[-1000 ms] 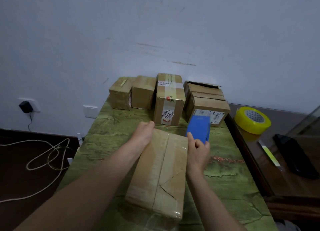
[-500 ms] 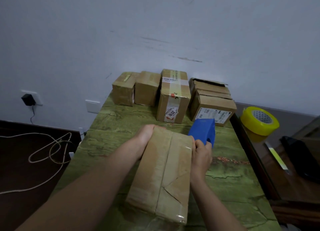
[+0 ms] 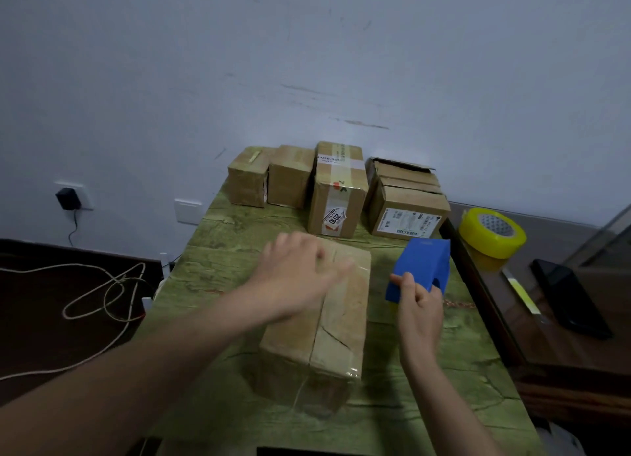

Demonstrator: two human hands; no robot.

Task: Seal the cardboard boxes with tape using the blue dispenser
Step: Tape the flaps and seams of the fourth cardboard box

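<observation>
- The cardboard box [image 3: 341,322] lies flat on the green worktop [image 3: 426,370], right in front of the person, with glossy clear tape along its top seam and right-hand half.
- The left hand [image 3: 297,278] is over the far left part of the box top, fingers straight and spread, gripping nothing. It is motion-blurred, so whether it presses on the cardboard or hovers just above cannot be told.
- The right hand [image 3: 418,305] is off to the right of the box, fingers curled tight round the near, lower end of the blue dispenser [image 3: 423,264].
- The dispenser juts up and away from that hand, its bulk beyond the knuckles. It sits beside the box's far right corner, with a strip of worktop showing between the two.
- Whether the dispenser touches the worktop cannot be told.
- At the back, a row of boxes [image 3: 338,189] stands against the wall; the rightmost stack has an open flap on top.
- Further right, a yellow tape roll [image 3: 491,232] sits on a dark side table [image 3: 512,319], near the dispenser.
- A white cord [image 3: 102,285] loops over the dark floor on the left.
</observation>
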